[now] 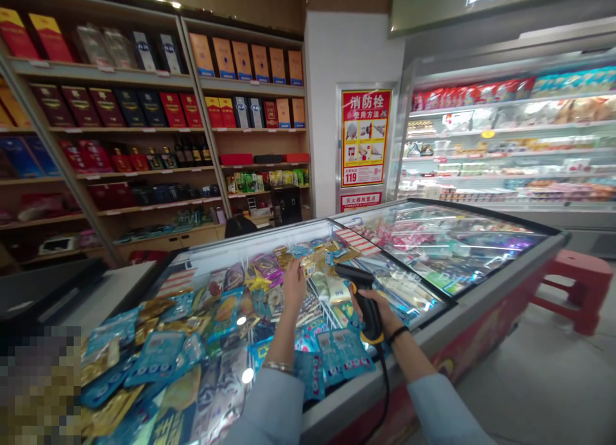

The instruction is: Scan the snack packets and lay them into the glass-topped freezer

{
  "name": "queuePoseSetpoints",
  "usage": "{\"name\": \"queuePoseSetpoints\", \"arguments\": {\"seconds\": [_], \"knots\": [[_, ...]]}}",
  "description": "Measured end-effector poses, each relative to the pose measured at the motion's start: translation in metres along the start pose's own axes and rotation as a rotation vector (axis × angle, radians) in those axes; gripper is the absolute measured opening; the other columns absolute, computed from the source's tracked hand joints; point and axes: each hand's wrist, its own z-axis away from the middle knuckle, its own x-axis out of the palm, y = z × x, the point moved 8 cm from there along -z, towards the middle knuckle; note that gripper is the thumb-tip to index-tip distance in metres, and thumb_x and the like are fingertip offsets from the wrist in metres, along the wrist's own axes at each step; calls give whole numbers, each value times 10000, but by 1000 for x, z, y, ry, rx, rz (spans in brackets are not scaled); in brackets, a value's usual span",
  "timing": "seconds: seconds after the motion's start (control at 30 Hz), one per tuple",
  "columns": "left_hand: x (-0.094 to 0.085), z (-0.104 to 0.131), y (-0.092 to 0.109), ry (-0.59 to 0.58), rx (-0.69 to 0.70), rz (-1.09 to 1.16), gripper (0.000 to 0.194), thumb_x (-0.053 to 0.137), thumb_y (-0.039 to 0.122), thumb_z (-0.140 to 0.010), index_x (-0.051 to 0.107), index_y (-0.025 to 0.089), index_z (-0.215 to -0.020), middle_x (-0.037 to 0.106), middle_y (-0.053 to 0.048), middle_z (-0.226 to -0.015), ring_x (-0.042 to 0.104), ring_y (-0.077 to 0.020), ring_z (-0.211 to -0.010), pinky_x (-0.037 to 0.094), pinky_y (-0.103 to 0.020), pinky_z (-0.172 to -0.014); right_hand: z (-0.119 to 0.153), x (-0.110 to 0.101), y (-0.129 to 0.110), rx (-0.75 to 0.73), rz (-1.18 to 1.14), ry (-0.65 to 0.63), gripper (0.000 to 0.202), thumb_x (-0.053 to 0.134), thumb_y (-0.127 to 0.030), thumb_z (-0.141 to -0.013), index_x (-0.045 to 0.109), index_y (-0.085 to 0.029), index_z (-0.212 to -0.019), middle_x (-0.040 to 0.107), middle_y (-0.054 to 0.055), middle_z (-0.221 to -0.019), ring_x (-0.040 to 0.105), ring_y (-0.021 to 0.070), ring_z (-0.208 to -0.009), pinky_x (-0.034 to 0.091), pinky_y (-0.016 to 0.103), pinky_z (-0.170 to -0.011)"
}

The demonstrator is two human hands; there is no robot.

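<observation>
My right hand (380, 307) is wrapped round the grip of a black and yellow barcode scanner (368, 297), its head tilted to the left and its cable hanging down. My left hand (294, 283) reaches over the glass-topped chest freezer (332, 381) and pinches a small gold snack packet (310, 264) in front of the scanner. Several blue snack packets (344, 352) lie on the freezer's near edge, below my hands. More blue and gold packets (158, 355) are heaped on the glass at the left.
A red plastic stool (577, 271) stands beside the freezer on the right. Shelves (144, 130) with boxes and bottles line the back left. A lit open refrigerator (510, 156) is at the back right. A dark counter (48, 284) lies at the left.
</observation>
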Motion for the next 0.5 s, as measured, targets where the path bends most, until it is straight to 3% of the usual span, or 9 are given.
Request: {"name": "queuePoseSetpoints", "arguments": {"seconds": [0.5], "knots": [[-13, -5, 16, 63, 36, -4, 314, 433, 188, -871, 618, 196, -1125, 618, -86, -962, 598, -207, -911, 486, -353, -839, 4, -7, 6, 25, 41, 67, 325, 684, -441, -663, 603, -158, -801, 552, -26, -464, 464, 102, -342, 371, 208, -342]]}}
